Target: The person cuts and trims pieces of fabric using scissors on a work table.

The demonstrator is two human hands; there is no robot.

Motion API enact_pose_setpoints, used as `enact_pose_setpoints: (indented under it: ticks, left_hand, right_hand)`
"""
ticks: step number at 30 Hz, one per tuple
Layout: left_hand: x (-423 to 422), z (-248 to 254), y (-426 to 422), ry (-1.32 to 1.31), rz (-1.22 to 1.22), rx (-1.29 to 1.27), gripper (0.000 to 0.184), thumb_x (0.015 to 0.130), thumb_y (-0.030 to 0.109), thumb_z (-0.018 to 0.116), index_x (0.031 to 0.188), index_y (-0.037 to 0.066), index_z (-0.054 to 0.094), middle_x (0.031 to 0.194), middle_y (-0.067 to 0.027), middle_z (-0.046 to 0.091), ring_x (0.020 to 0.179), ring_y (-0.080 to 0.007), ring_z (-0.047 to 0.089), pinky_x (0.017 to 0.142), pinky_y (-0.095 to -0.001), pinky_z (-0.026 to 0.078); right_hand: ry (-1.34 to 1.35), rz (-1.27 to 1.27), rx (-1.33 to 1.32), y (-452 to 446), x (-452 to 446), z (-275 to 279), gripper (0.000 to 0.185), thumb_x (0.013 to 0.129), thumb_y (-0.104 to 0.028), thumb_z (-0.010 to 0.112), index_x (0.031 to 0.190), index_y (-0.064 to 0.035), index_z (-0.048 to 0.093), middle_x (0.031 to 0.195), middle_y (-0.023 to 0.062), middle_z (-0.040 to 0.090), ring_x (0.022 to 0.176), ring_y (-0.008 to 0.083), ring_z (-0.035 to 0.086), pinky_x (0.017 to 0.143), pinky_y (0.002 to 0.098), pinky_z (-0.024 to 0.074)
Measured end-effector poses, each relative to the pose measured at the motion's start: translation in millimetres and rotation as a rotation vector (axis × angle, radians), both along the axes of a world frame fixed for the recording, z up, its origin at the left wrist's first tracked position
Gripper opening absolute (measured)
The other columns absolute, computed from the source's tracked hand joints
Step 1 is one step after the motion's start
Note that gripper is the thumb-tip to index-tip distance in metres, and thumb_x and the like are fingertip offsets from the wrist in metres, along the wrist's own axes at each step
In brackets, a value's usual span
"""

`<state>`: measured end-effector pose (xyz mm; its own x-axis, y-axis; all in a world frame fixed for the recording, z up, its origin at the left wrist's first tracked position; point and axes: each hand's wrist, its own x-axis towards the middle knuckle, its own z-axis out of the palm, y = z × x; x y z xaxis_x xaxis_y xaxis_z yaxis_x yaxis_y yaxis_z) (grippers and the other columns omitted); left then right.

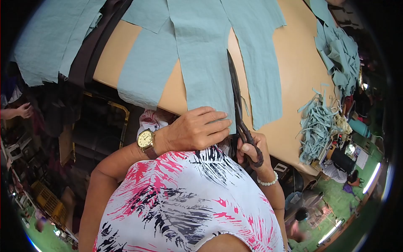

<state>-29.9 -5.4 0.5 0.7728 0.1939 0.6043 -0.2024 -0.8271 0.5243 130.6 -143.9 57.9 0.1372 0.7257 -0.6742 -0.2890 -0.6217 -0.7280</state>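
Head view, I see right hand [254,151] clenched round the handles of dark scissors [236,94], tips toward the table's far side, blades along the right edge of the middle teal panel [205,71]. Left hand [197,128] lies flat on that panel's near end, fingers extended, no grasp. Second teal panel [266,84] just right of the scissors; thin offcuts [312,130] heaped at the tan table's [289,138] right edge
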Motion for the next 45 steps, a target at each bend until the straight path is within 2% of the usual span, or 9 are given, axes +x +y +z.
enact_pose_setpoints:
  ticks: [7, 10, 13, 14, 17, 24, 30, 45]
  left_hand:
    - [-1, -1, 2, 0.016, -0.018, 0.003, 0.020, 0.065, 0.012, 0.064, 0.084, 0.003, 0.063, 0.095, -0.0094, 0.062, 0.091, -0.0227, 0.060, 0.071, -0.0323, 0.050]
    - [-2, 3, 7, 0.066, -0.103, -0.174, 0.029, 0.065, 0.017, 0.068, 0.088, 0.001, 0.063, 0.097, -0.0106, 0.062, 0.092, -0.0260, 0.059, 0.074, -0.0352, 0.050]
    - [-7, 20, 34, 0.115, 0.013, -0.282, 0.039, 0.065, 0.022, 0.071, 0.095, -0.001, 0.061, 0.098, -0.0120, 0.061, 0.093, -0.0300, 0.059, 0.078, -0.0389, 0.048]
    - [-6, 27, 45, 0.147, 0.084, -0.242, 0.045, 0.066, 0.023, 0.071, 0.101, -0.001, 0.059, 0.105, -0.0127, 0.060, 0.099, -0.0305, 0.056, 0.085, -0.0395, 0.044]
    - [9, 20, 58, 0.285, 0.331, -0.057, 0.041, 0.067, 0.021, 0.070, 0.100, 0.000, 0.059, 0.105, -0.0120, 0.058, 0.101, -0.0283, 0.054, 0.087, -0.0383, 0.042]
    - [28, 4, 64, 0.220, 0.351, -0.035, 0.015, 0.067, 0.005, 0.065, 0.077, 0.004, 0.055, 0.086, -0.0047, 0.055, 0.080, -0.0221, 0.053, 0.066, -0.0334, 0.040]
    - [28, 5, 62, 0.196, 0.324, -0.045, 0.016, 0.066, 0.003, 0.065, 0.077, 0.004, 0.054, 0.085, -0.0055, 0.055, 0.080, -0.0222, 0.054, 0.066, -0.0333, 0.040]
    - [17, 13, 62, 0.209, 0.238, -0.048, 0.017, 0.067, 0.004, 0.065, 0.081, 0.004, 0.055, 0.092, -0.0071, 0.057, 0.087, -0.0242, 0.056, 0.071, -0.0344, 0.044]
  right_hand:
    - [0.018, -0.016, -0.010, -5, -3, -4, 0.026, 0.076, -0.021, 0.068, 0.068, -0.0011, 0.053, 0.051, 0.0022, 0.051, 0.043, 0.0076, 0.047, 0.040, 0.0203, 0.0355]
    - [0.001, 0.000, -0.019, -4, -4, -3, 0.025, 0.077, -0.020, 0.068, 0.068, -0.0011, 0.053, 0.051, 0.0012, 0.050, 0.042, 0.0064, 0.046, 0.040, 0.0196, 0.0337]
    - [-0.031, 0.022, -0.049, -2, -7, -2, 0.025, 0.078, -0.019, 0.068, 0.067, -0.0008, 0.054, 0.051, 0.0000, 0.049, 0.042, 0.0052, 0.045, 0.039, 0.0191, 0.0319]
    - [-0.042, 0.027, -0.059, -1, -7, -1, 0.025, 0.078, -0.018, 0.068, 0.067, -0.0007, 0.054, 0.051, -0.0004, 0.049, 0.042, 0.0048, 0.045, 0.039, 0.0189, 0.0314]
    - [-0.031, 0.043, -0.115, 6, -9, 7, 0.025, 0.077, -0.018, 0.069, 0.067, -0.0002, 0.055, 0.050, -0.0010, 0.049, 0.042, 0.0041, 0.044, 0.039, 0.0191, 0.0306]
    - [-0.002, 0.027, -0.158, 8, -11, 13, 0.025, 0.077, -0.022, 0.070, 0.068, -0.0018, 0.057, 0.051, -0.0009, 0.051, 0.042, 0.0040, 0.046, 0.039, 0.0189, 0.0321]
    - [0.120, -0.044, -0.106, 1, 1, 11, 0.027, 0.071, -0.020, 0.072, 0.065, -0.0030, 0.053, 0.052, 0.0015, 0.052, 0.043, 0.0071, 0.050, 0.041, 0.0189, 0.0364]
    - [0.183, -0.028, -0.056, 23, 5, 14, 0.029, 0.074, -0.024, 0.067, 0.067, -0.0013, 0.051, 0.052, 0.0029, 0.051, 0.045, 0.0083, 0.050, 0.043, 0.0201, 0.0370]
